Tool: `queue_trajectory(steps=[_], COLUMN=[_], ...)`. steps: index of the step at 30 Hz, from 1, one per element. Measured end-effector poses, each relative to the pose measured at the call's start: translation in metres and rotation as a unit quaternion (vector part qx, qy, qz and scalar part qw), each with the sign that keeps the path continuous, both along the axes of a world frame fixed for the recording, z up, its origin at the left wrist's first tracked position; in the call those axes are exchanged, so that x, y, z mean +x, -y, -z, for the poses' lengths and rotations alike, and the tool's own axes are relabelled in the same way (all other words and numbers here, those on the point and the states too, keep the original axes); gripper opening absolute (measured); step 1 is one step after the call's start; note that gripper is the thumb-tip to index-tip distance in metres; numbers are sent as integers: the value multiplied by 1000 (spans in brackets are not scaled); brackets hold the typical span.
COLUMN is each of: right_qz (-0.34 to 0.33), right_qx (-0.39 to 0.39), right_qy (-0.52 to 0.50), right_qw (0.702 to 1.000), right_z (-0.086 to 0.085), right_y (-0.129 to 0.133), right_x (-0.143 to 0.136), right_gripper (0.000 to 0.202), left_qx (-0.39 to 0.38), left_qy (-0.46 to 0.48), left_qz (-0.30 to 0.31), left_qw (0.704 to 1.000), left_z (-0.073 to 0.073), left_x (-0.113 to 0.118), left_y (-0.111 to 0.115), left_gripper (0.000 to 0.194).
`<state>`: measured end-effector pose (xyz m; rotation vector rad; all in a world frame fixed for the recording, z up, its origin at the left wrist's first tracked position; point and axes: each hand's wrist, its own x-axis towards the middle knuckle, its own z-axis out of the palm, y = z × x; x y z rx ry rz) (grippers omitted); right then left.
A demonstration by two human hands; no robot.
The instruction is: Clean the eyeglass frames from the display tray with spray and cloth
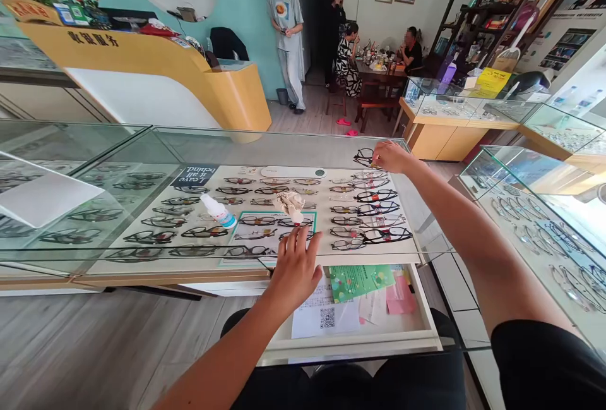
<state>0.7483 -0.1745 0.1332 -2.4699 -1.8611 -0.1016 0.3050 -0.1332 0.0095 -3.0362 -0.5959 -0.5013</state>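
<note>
My right hand reaches to the far right part of the glass display case, its fingers closed on a pair of dark-framed glasses. Nearer to me, my left hand is over the case's front edge with its fingers spread and nothing in it. Just beyond its fingertips lies a crumpled beige cloth. A white and blue bottle lies tilted to the left of the cloth. Rows of glasses show in the case.
An open drawer with a green leaflet and papers is below the case, at my lap. White sheets lie at the left. Beyond are a yellow counter, a standing person and people around a table.
</note>
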Motion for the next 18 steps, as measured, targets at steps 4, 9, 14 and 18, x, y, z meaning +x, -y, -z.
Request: queue_trajectory(steps=[4, 9, 14, 18], right_qz=[17, -10, -31, -15], right_qx=[-6, -16, -33, -40], right_qy=[8, 8, 1, -4], right_qw=[1000, 1000, 999, 999], right_z=[21, 33, 37, 39], right_y=[-24, -37, -44, -46], right_x=[21, 27, 27, 32], right_gripper=[25, 28, 26, 30], left_qx=[-6, 4, 12, 11], left_qy=[5, 4, 5, -1], left_qz=[-5, -3, -7, -10], left_qw=[1000, 1000, 1000, 1000], left_z=[-1, -1, -4, -4], left_x=[0, 0, 1, 1], left_y=[-1, -1, 1, 1], left_gripper=[61, 57, 54, 53])
